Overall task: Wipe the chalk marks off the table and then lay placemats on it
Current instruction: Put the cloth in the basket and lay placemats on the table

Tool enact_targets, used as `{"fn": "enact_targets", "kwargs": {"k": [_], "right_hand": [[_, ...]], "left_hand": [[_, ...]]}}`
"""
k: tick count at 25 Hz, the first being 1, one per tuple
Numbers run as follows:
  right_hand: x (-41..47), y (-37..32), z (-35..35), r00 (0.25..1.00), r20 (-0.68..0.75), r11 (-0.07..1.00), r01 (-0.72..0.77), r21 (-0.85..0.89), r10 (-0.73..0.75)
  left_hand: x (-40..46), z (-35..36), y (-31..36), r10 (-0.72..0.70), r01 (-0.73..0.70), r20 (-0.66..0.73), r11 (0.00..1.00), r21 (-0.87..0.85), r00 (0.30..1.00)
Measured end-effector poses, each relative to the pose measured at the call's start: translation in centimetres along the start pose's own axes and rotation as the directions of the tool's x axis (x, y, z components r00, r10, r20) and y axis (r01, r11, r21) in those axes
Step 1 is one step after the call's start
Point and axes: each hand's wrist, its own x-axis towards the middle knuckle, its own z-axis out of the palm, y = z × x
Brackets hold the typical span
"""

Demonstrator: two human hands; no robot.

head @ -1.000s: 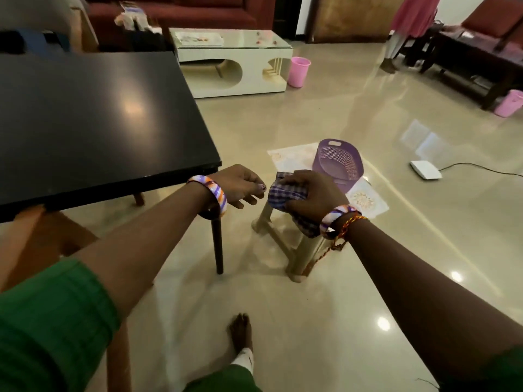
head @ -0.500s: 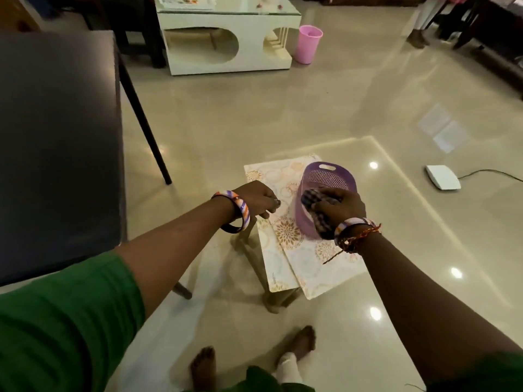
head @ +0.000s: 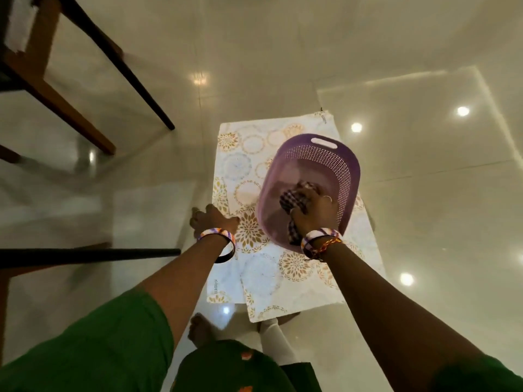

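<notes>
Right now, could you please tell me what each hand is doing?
Left hand: holding nothing, at the placemats' edge.
Right hand: gripping the checked cloth inside the purple basket.

Right hand [head: 315, 213] clenched (left hand [head: 210, 219] loose)

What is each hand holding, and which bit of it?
The right hand grips the checked cloth around its bunched middle, inside the purple basket. The left hand holds nothing.

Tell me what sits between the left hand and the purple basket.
Only patterned placemats show between the left hand and the purple basket in the head view.
</notes>
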Motion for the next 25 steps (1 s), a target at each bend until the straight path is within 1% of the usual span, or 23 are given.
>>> {"fn": "enact_targets", "kwargs": {"k": [2,3,4,5,6,7,8,9,11,14,15,16,17,19,21,23,25], "right_hand": [[0.2,0.7,0.5,0.998,-0.001,0.997,0.061,0.036,-0.061],[-0.2,0.7,0.5,0.995,-0.007,0.995,0.095,0.016,-0.095],[-0.8,0.8,0.4,0.991,-0.014,0.991,0.132,-0.03,-0.132],[-1.5,0.7,0.4,0.98,-0.027,0.978,0.194,-0.081,-0.197],[-2.6,0.5,0.5,0.964,-0.026,0.956,0.258,-0.141,-0.264],[-4.0,0.3,0.7,0.943,0.006,0.922,0.326,-0.207,-0.332],[-5.1,0.2,0.9,0.919,0.078,0.879,0.394,-0.27,-0.388],[-6.0,0.2,1.3,0.891,0.152,0.825,0.454,-0.337,-0.428],[-7.0,0.1,1.8,0.856,0.222,0.73,0.515,-0.448,-0.468],[-7.6,-0.4,1.3,0.849,0.195,0.692,0.517,-0.504,-0.491],[-7.6,-0.3,1.0,0.844,0.219,0.677,0.527,-0.513,-0.49],[-7.7,-0.3,0.7,0.858,0.253,0.683,0.511,-0.522,-0.448],[-8.1,-0.3,0.4,0.877,0.271,0.684,0.479,-0.55,-0.396],[-8.9,0.3,0.1,0.88,0.241,0.622,0.462,-0.632,-0.409],[-9.6,0.9,0.3,0.885,0.217,0.592,0.44,-0.675,-0.411],[-9.7,1.4,0.5,0.875,0.201,0.583,0.448,-0.677,-0.44],[-9.6,1.6,0.4,0.882,0.179,0.63,0.441,-0.639,-0.435]], "left_hand": [[0.5,1.5,-1.3,-0.136,0.136,0.021,0.991,0.015,0.99],[0.9,1.8,-2.1,-0.168,0.17,0.059,0.985,-0.022,0.984],[1.2,2.4,-2.3,-0.19,0.203,0.117,0.974,-0.105,0.975],[1.5,3.0,-2.6,-0.201,0.238,0.182,0.947,-0.215,0.963],[1.4,3.4,-2.6,-0.206,0.264,0.219,0.921,-0.286,0.954],[1.3,3.7,-2.5,-0.206,0.27,0.229,0.915,-0.3,0.951],[1.2,3.9,-2.4,-0.218,0.265,0.188,0.924,-0.277,0.958],[1.2,4.1,-2.5,-0.222,0.244,0.114,0.937,-0.251,0.968],[0.7,3.8,-2.2,-0.229,0.221,-0.009,0.947,-0.234,0.973],[-0.2,2.7,-2.2,-0.192,0.185,-0.019,0.962,-0.201,0.981],[-0.7,2.1,-2.5,-0.166,0.157,-0.038,0.97,-0.184,0.985],[-1.2,1.4,-2.9,-0.17,0.158,-0.063,0.974,-0.162,0.983],[-1.8,0.6,-3.9,-0.161,0.15,-0.087,0.982,-0.118,0.983],[-2.5,-0.9,-6.5,-0.165,0.156,-0.135,0.985,-0.073,0.977],[-2.4,-1.7,-9.6,-0.196,0.181,-0.143,0.977,-0.112,0.97],[-2.4,-2.0,-12.0,-0.244,0.228,-0.082,0.958,-0.171,0.966],[-2.1,-1.8,-14.6,-0.259,0.251,-0.015,0.946,-0.208,0.966]]}}
